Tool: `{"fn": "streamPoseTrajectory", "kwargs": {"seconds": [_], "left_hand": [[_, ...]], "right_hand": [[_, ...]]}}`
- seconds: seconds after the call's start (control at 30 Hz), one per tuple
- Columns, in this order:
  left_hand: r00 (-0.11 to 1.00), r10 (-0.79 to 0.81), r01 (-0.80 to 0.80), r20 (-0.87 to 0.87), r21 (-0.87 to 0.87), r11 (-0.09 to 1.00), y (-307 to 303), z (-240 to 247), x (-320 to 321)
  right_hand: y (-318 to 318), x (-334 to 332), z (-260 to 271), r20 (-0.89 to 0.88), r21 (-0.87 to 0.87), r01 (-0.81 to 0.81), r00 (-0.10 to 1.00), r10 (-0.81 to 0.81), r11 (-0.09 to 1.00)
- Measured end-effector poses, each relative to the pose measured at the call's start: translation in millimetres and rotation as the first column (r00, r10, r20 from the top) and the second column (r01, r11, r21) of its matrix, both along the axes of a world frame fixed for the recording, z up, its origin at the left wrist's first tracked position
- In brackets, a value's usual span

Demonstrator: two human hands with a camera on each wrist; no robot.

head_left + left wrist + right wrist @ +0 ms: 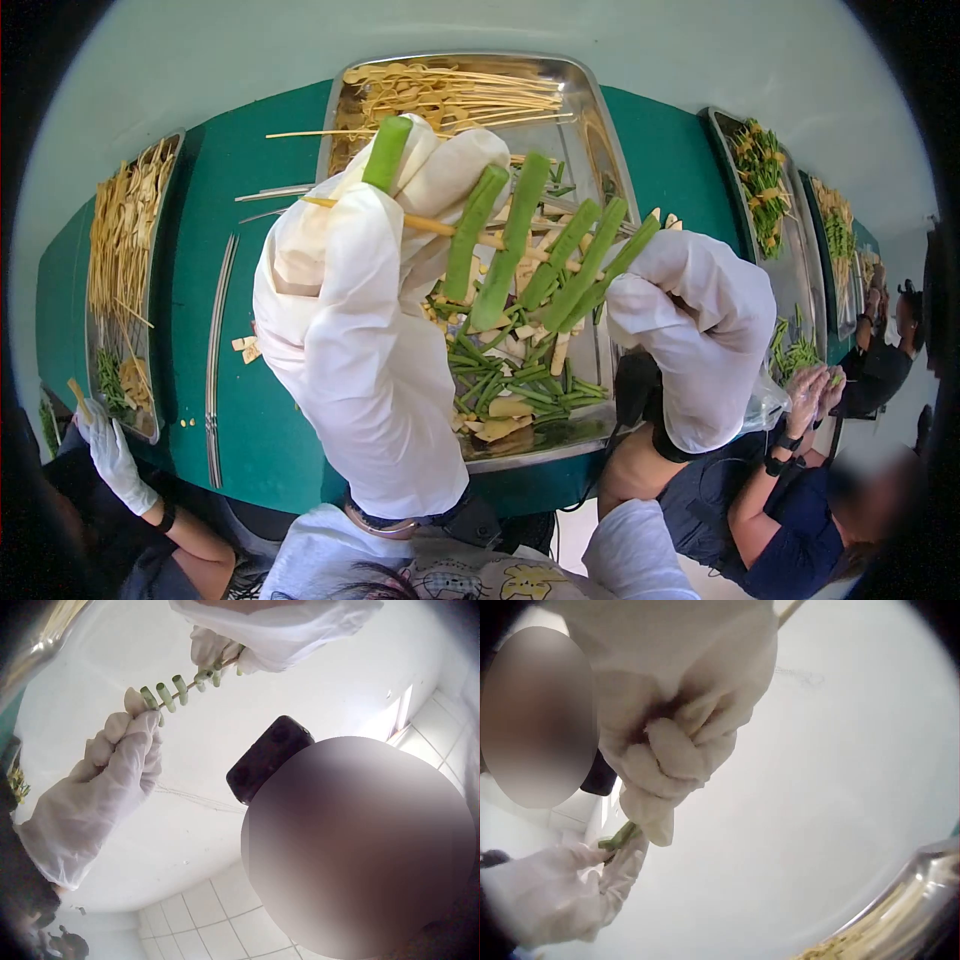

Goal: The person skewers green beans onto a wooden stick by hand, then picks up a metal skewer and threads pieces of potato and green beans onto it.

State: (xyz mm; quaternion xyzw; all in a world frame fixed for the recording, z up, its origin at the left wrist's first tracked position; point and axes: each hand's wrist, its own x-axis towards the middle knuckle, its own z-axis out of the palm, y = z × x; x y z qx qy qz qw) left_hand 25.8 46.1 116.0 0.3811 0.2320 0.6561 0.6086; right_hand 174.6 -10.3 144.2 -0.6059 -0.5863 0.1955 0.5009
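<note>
In the head view my gloved left hand [360,290] grips a wooden skewer [430,224] between thumb and fingers, with a cut green bean piece [388,153] upright between its fingers. Several green pieces [515,240] are threaded side by side across the skewer. At the skewer's far end, my gloved right hand [700,325] has curled fingers pinching the outermost green piece [630,255]. The left wrist view shows the loaded skewer [182,694] spanning both hands. Curled fingers of my right hand [679,727] cover their grip in the right wrist view.
Below the hands, a metal tray [612,150] holds skewers, cut beans and pale pieces. Metal rods [218,370] lie left of it on the green table [270,400]. Other trays [165,290] stand at both sides. Other people's gloved hands [120,460] are at the edges.
</note>
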Motion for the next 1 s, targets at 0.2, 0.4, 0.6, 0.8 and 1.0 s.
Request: {"fn": "streamPoseTrajectory", "kwargs": {"seconds": [0.2, 0.4, 0.6, 0.8, 1.0], "left_hand": [[0.996, -0.055, 0.055, -0.063, -0.003, 0.998, 0, 4, -1], [0.997, -0.073, 0.074, 0.019, -0.036, 0.997, 2, 5, 1], [0.995, 0.081, -0.078, 0.066, -0.047, 0.996, -1, 1, 2], [0.996, 0.069, -0.067, 0.06, -0.04, 0.997, -1, -1, 2], [0.999, 0.054, -0.054, 0.009, -0.021, 0.998, -1, -1, 2]], "right_hand": [[-4, -4, 13, -0.269, -0.227, -0.055, 0.963, -0.008, 0.972], [0, -6, 6, -0.159, -0.125, 0.024, 0.986, -0.044, 0.992], [7, -2, -4, 0.214, 0.198, 0.032, 0.974, -0.075, 0.98], [8, 1, -4, 0.296, 0.29, 0.002, 0.951, -0.092, 0.957], [5, -3, -4, 0.138, 0.146, 0.015, 0.99, -0.035, 0.989]]}}
